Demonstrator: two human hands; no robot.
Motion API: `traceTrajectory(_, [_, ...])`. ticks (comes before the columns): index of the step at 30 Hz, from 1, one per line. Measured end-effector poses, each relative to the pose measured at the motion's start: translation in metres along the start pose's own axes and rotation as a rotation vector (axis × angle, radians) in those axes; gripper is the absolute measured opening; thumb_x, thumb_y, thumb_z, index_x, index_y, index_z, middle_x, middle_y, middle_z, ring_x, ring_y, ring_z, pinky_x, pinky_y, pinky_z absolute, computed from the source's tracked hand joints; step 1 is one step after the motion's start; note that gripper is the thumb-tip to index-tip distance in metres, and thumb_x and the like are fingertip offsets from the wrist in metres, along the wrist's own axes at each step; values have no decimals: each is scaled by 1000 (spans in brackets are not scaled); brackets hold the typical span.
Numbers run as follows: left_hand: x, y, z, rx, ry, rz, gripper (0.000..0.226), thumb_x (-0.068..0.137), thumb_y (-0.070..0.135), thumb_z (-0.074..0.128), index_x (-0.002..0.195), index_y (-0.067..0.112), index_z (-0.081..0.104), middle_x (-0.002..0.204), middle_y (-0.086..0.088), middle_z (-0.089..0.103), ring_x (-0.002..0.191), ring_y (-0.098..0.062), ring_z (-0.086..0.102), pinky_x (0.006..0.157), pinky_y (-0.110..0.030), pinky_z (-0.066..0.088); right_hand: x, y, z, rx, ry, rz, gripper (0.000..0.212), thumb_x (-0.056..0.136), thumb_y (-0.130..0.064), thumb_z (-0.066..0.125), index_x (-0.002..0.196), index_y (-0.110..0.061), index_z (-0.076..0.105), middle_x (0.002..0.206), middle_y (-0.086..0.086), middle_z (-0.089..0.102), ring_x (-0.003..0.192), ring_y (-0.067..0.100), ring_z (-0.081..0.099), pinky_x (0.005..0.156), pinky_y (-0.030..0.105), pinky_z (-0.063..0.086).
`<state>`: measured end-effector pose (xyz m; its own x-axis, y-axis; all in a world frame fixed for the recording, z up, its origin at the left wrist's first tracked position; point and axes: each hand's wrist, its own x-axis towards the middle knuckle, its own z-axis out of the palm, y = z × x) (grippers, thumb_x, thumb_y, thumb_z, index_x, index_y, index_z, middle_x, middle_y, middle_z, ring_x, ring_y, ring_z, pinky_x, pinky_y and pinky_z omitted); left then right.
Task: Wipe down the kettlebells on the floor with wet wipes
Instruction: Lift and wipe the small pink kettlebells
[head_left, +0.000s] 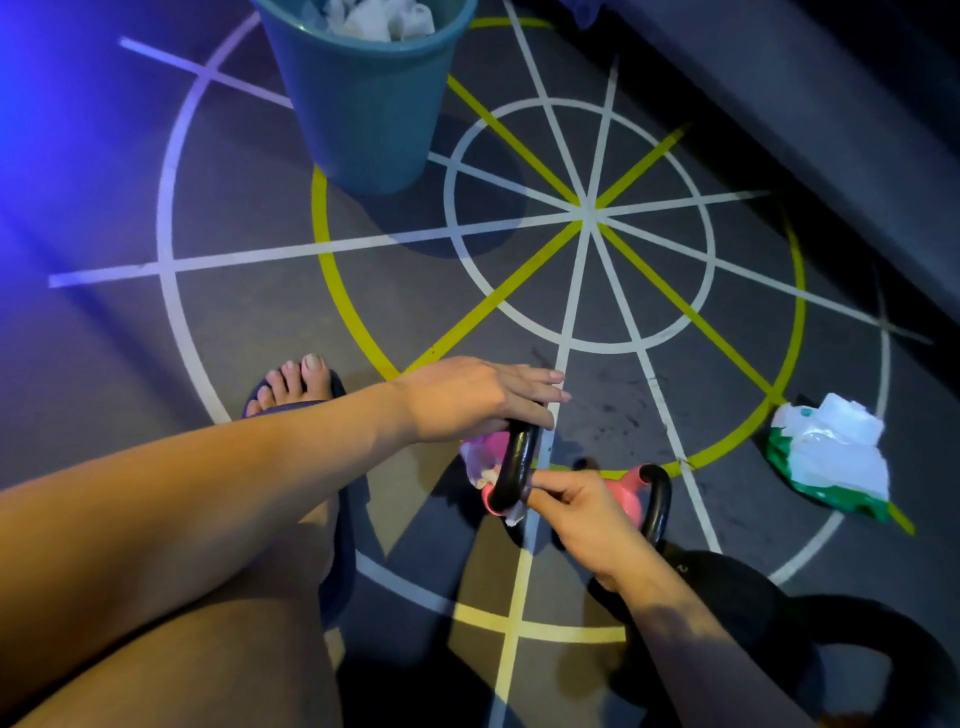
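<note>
I record a dark floor (260, 312) marked with white and yellow circles and spokes. A teal bucket (358, 104) stands on it at the far left of the markings, with crumpled white wipes inside. A black kettlebell (727, 587) sits at lower right, partly hidden behind the right forearm. A green and white wet wipe pack (831, 462) lies on the floor to the right, well apart from the hands.

Two pink kettlebells with black handles stand side by side near the lower centre of the markings. The near pink kettlebell (514, 467) is the one being handled; the second pink kettlebell (636, 493) is just to its right.

The left hand (467, 400) rests on top of the near handle, fingers straight and close together. The right hand (576, 514) pinches a wet wipe (514, 514) against the lower part of that handle, fingers curled narrow around it. A sandalled foot (296, 384) is planted to the left.
</note>
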<state>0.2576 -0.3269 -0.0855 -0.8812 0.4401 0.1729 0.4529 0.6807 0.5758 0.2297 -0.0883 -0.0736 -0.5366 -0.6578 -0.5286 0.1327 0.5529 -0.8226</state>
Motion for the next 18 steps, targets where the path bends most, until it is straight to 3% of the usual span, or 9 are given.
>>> traceTrajectory(3, [0, 1, 4, -11, 6, 2, 42, 93, 5, 66, 130, 25, 64, 156, 10, 42, 150, -8, 26, 102, -44, 51, 4, 8, -3, -12, -25, 63, 31, 97, 4, 53, 103, -14, 78, 106, 0, 76, 109, 18, 68, 101, 29, 48])
traceTrajectory(7, [-1, -1, 4, -12, 20, -10, 43, 92, 6, 66, 131, 26, 63, 157, 10, 42, 151, -7, 24, 99, -44, 52, 20, 18, -2, -379, 69, -60, 31, 87, 6, 59, 81, -17, 79, 86, 5, 71, 86, 23, 63, 78, 36, 49])
traceTrajectory(10, [-2, -2, 4, -37, 22, -26, 46, 90, 5, 68, 131, 26, 64, 157, 12, 42, 150, -4, 23, 98, -43, 53, 24, 17, 6, -574, 129, -105, 19, 83, 3, 64, 86, -9, 79, 88, 5, 72, 87, 17, 60, 78, 35, 49])
traceTrajectory(15, [-1, -3, 6, -44, 28, -40, 50, 89, 4, 70, 132, 28, 64, 156, 14, 41, 149, -2, 24, 98, -43, 53, 7, -1, 3, -213, 53, -12, 29, 94, 2, 57, 96, -17, 79, 90, -1, 77, 88, 17, 71, 82, 32, 54])
traceTrajectory(18, [-2, -2, 6, -54, 34, -45, 54, 88, 2, 69, 135, 29, 62, 156, 14, 42, 149, -2, 25, 97, -45, 54, -5, -9, 9, 53, 47, 21, 32, 96, 6, 53, 96, -13, 79, 93, 6, 77, 89, 19, 71, 85, 29, 53])
